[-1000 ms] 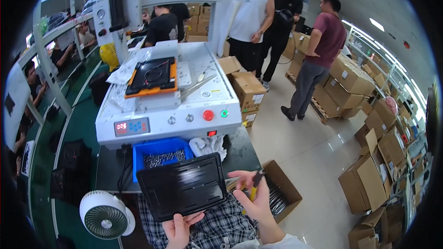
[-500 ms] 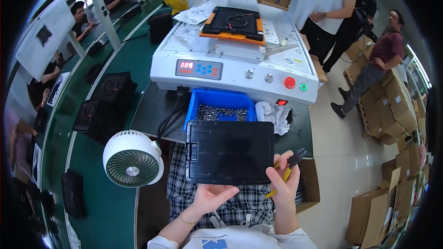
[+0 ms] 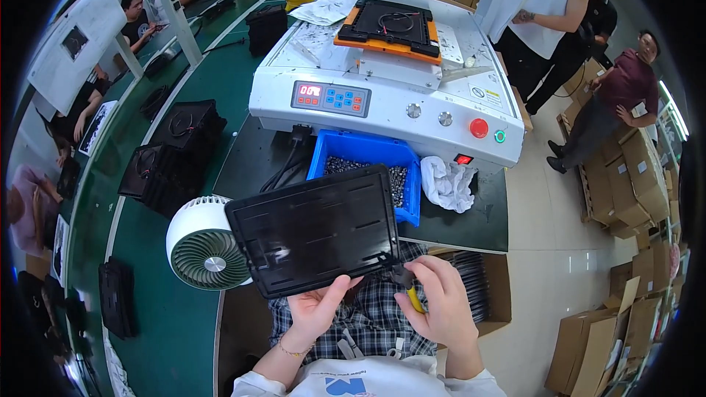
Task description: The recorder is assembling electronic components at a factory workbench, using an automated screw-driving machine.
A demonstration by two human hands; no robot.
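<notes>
My left hand (image 3: 312, 316) is closed on the lower edge of a flat black plastic panel (image 3: 316, 228), thumb in front, other fingers hidden behind it. The panel is tilted, its right side higher than its left, above my lap. My right hand (image 3: 445, 305) grips a pair of diagonal cutters (image 3: 414, 300) by the yellow handles. Their dark jaws are at the panel's lower right corner, beside a small raised clip; whether they bite on anything cannot be made out.
Ahead stands a white machine (image 3: 346, 123) carrying a black part on an orange fixture (image 3: 434, 51). Below it are a blue bin (image 3: 414, 195) of small metal pieces and crumpled white material (image 3: 447, 184). A white fan (image 3: 213, 250) stands left; an open carton (image 3: 498, 301) sits right.
The panel has shifted left and been turned, going from level to tilted. My right hand has left the panel's right edge and brought the cutters' jaws to its lower right corner.
</notes>
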